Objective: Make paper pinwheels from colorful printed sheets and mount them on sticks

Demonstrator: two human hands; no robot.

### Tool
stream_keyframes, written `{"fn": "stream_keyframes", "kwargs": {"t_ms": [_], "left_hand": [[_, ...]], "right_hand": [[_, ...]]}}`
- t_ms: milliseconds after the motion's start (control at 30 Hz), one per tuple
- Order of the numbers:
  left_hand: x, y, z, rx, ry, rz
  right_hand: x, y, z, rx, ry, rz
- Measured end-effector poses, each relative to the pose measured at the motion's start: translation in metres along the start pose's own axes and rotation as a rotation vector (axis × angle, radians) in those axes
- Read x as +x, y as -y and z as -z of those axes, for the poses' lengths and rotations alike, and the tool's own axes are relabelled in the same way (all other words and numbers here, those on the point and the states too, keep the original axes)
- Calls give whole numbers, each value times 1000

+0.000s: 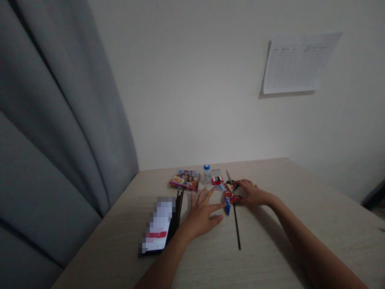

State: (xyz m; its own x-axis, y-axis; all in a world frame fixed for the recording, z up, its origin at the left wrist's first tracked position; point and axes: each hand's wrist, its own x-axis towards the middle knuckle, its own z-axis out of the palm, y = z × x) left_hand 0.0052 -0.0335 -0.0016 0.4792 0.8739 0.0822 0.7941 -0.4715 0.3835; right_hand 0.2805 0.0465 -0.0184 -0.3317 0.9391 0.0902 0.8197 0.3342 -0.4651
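A pinwheel of folded, colourful printed paper [227, 207] lies on the table, with a thin dark stick [237, 230] running from it towards me. My left hand [203, 213] is spread over the tabletop, its index fingertip at the blue blade. On the other side, my right hand [252, 193] rests with thumb and fingers apart at the pinwheel's red blade; its fingertips partly cover the handles of a pair of scissors [228, 175]. Whether the right fingertips touch the scissors or the paper, I cannot tell.
Behind my left hand are a stack of printed colour sheets [185, 179], a white bottle with a blue cap [207, 176] and a small red box [217, 180]. A phone with a lit screen [159, 226] lies left, beside dark sticks [181, 200]. A grey curtain [75, 100] borders the table.
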Motion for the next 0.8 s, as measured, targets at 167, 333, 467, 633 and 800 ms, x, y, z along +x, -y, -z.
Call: {"fn": "stream_keyframes", "kwargs": {"t_ms": [167, 333, 467, 633, 800], "left_hand": [[1, 2, -2, 14, -25, 39], [1, 3, 1, 65, -6, 55], [2, 5, 3, 91, 16, 69], [3, 7, 0, 97, 17, 67], [2, 6, 0, 87, 29, 71]], "right_hand": [[0, 10, 0, -13, 106, -32], [0, 22, -4, -92, 160, -93], [1, 22, -1, -148, 230, -131], [0, 18, 8, -183, 290, -171], [0, 9, 14, -185, 395, -177]]}}
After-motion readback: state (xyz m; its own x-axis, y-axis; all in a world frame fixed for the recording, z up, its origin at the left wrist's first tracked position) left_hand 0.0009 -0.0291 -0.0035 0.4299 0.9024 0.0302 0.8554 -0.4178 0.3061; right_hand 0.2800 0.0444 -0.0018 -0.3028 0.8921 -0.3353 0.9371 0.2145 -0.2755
